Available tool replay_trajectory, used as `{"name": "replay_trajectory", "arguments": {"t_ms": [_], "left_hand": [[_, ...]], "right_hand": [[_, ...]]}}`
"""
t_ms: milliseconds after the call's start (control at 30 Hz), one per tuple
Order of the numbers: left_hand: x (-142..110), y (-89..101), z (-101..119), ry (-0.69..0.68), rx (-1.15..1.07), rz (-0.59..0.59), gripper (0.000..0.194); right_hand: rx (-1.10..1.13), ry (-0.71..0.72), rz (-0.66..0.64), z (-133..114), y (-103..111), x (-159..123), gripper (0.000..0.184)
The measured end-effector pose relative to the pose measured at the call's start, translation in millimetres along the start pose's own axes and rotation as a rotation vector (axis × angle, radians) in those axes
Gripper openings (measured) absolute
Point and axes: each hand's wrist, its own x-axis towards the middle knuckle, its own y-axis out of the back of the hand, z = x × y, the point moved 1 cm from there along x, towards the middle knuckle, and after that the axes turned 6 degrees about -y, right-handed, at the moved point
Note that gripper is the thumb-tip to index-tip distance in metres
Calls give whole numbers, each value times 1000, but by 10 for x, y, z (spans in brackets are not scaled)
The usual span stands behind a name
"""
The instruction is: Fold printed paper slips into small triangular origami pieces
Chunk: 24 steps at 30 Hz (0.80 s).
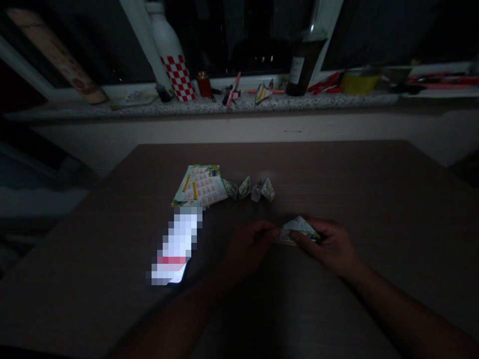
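A folded piece of printed paper (300, 227), with a pointed top and a band along its lower edge, is held between my two hands just above the table. My left hand (250, 244) pinches its left corner between thumb and fingers. On the other side my right hand (331, 244) grips it, thumb on the front and fingers behind. Beyond my hands stand several small folded paper pieces (267, 189) in a row. Left of them lies a stack of printed paper sheets (209, 187). A lit phone (175, 249), its screen blurred out, rests nearer to me.
The brown table (355, 174) reaches a wall under a granite windowsill (209, 105). On the sill are a red-and-white checkered bottle (177, 75), a small red jar (204, 86), a dark labelled bottle (297, 72), pens (234, 89), another folded paper (263, 93) and a yellow container (359, 84). The room is dim.
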Motion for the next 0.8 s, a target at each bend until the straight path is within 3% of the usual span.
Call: {"name": "replay_trajectory", "arguments": {"t_ms": [233, 500, 800], "left_hand": [[0, -37, 75, -8, 99, 47, 23], [12, -15, 25, 99, -3, -23, 33], [47, 11, 16, 108, 62, -43, 39]], "right_hand": [[60, -113, -31, -5, -42, 1, 21], [71, -170, -28, -28, -18, 7, 21], [147, -184, -78, -13, -21, 4, 20]]}}
